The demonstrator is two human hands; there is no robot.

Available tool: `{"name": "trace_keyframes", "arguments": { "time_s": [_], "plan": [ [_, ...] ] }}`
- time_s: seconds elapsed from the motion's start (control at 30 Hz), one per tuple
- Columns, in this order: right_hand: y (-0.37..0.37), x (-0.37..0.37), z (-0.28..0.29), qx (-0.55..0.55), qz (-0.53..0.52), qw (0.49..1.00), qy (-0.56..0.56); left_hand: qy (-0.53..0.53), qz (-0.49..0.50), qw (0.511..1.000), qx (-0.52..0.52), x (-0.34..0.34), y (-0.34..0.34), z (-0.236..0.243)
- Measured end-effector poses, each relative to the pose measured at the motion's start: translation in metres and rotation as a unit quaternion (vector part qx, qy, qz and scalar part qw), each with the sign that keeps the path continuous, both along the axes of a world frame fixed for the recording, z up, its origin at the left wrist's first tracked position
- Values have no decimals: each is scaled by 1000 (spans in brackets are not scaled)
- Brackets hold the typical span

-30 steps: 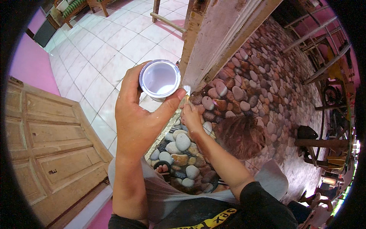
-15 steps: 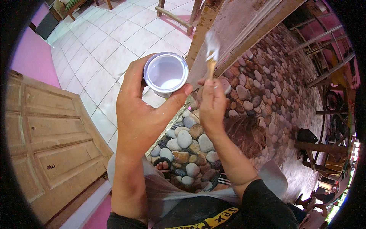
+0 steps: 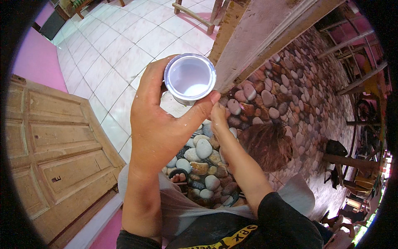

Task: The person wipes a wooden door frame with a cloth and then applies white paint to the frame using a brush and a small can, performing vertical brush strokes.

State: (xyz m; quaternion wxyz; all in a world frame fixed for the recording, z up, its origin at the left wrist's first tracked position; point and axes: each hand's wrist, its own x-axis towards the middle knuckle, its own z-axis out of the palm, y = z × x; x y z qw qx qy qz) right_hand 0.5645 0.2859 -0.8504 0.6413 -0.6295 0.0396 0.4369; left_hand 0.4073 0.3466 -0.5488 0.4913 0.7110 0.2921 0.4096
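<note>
My left hand (image 3: 155, 120) is wrapped round a small, pale paint tub (image 3: 182, 96), thumb on its near right side and fingers round its left. The tub is tilted so that its open mouth faces me, with a little white paint (image 3: 195, 89) low inside. My right hand (image 3: 218, 116) is just below the tub, partly covered by the left thumb; what shows of it looks closed. The paintbrush it held a moment ago is hidden behind the tub and left hand.
A wooden panel door (image 3: 70, 153) stands at left. Ahead is a worn wooden door frame (image 3: 265, 41), with white floor tiles (image 3: 112, 50) to its left. Pebble-patterned flooring (image 3: 277, 95) carries a crumpled brown thing (image 3: 269, 147). My sandalled foot (image 3: 179, 178) is below.
My right hand has come down and left, from raised beside the tub to partly behind my left thumb, and the brush has gone out of sight. The tub has shifted slightly right.
</note>
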Motion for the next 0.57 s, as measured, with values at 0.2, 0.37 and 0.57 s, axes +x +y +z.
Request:
{"name": "trace_keyframes", "arguments": {
  "time_s": [0.2, 0.37, 0.57],
  "plan": [
    [10, -54, 6, 89, 17, 992, -92, 21, 12, 1000, 6, -12, 6, -7],
    [25, 28, -91, 168, -53, 984, 6, -7, -27, 1000, 8, 14, -4, 7],
    [9, -22, -5, 111, -49, 991, -58, 9, 7, 1000, -6, -2, 4, -5]
  ]
}}
